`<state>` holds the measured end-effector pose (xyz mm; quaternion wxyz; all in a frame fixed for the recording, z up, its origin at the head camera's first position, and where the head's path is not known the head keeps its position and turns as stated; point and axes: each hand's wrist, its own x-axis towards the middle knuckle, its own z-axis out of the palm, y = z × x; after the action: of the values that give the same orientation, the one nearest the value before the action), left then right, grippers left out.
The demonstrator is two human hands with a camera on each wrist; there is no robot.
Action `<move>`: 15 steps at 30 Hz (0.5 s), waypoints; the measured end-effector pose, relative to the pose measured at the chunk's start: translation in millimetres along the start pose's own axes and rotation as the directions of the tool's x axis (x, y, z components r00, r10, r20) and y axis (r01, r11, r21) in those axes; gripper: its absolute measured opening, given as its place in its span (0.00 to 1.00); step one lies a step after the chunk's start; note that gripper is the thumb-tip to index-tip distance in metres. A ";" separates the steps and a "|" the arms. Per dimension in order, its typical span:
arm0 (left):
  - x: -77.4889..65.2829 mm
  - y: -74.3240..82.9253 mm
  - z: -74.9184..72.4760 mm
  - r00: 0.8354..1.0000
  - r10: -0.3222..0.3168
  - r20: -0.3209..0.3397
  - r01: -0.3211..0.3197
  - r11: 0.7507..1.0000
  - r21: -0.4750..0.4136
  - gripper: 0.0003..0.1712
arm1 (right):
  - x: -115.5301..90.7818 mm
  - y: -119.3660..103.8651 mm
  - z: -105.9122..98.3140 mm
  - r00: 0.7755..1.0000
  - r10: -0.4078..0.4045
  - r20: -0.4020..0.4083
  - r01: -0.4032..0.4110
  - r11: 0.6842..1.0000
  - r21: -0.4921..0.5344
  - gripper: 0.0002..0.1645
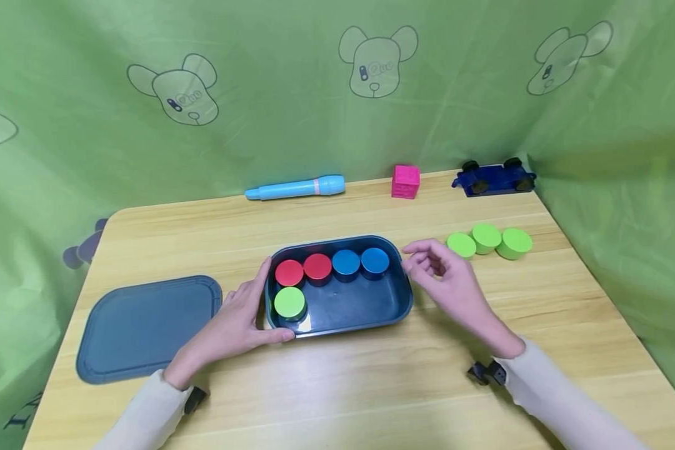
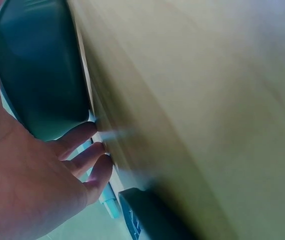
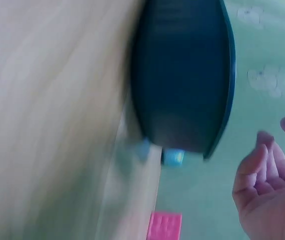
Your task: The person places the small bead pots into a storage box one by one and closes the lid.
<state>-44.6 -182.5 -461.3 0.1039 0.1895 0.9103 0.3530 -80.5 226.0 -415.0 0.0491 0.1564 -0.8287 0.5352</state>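
A dark blue rectangular box [image 1: 349, 307] sits on the table with two red discs [image 1: 289, 273], two blue discs [image 1: 346, 262] and one green disc [image 1: 290, 302] inside. My left hand [image 1: 239, 322] holds its left end, thumb at the front corner and index finger along the left side. The left wrist view shows the box's outer wall [image 2: 42, 70] against that hand. Just off the right rim, my right hand [image 1: 447, 281] hovers with loosely bent fingers and nothing in them. Three green discs [image 1: 486, 238] stand on the table beyond the right hand.
A flat dark blue lid [image 1: 149, 328] lies left of the box. Along the back edge are a light blue pen-shaped toy [image 1: 295, 189], a pink cube [image 1: 405, 182] and a blue toy car [image 1: 495, 179] on its side. Green curtain [image 1: 292, 125] hangs behind the table.
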 end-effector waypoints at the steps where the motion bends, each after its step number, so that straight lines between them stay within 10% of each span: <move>1: 0.2 -0.5 0.3 1.000 0.000 -0.001 0.000 1.000 0.002 0.80 | -0.4 2.6 -5.9 1.000 -0.005 -0.025 0.004 1.000 -0.019 0.14; 15: 1.0 3.3 2.5 1.000 -0.004 0.002 0.004 1.000 -0.013 0.80 | -16.0 49.3 -87.2 0.944 0.174 -0.280 -0.208 0.974 -0.093 0.25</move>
<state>-43.8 -178.3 -460.9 0.1069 0.1874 0.9082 0.3585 -88.2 326.6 -425.1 0.1186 -0.0023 -0.8565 0.5023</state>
